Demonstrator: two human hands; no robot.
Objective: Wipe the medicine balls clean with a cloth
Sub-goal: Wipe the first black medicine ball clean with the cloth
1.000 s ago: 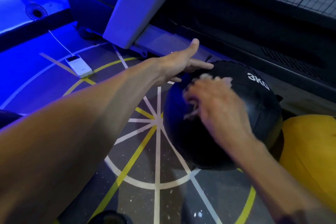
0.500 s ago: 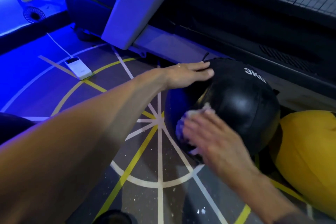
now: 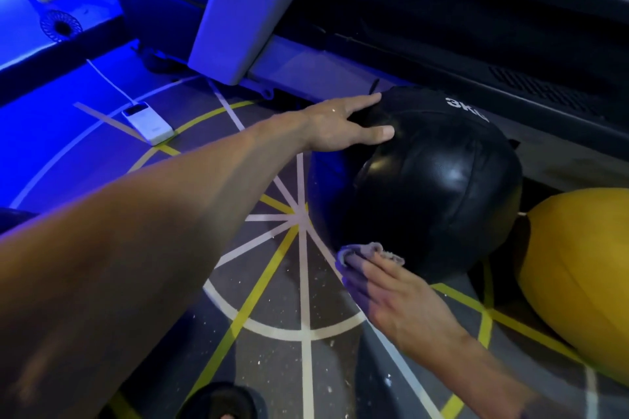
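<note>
The black medicine ball sat on the marked floor, just beside a yellow ball on its right. The left hand lay flat on the ball's upper left side, fingers straight. The right hand pressed a small cloth against the ball's lower front, fingers extended over it.

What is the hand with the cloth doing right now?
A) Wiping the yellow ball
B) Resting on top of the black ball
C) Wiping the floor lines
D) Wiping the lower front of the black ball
D: the right hand presses the cloth against the black ball low on its near side.
</note>
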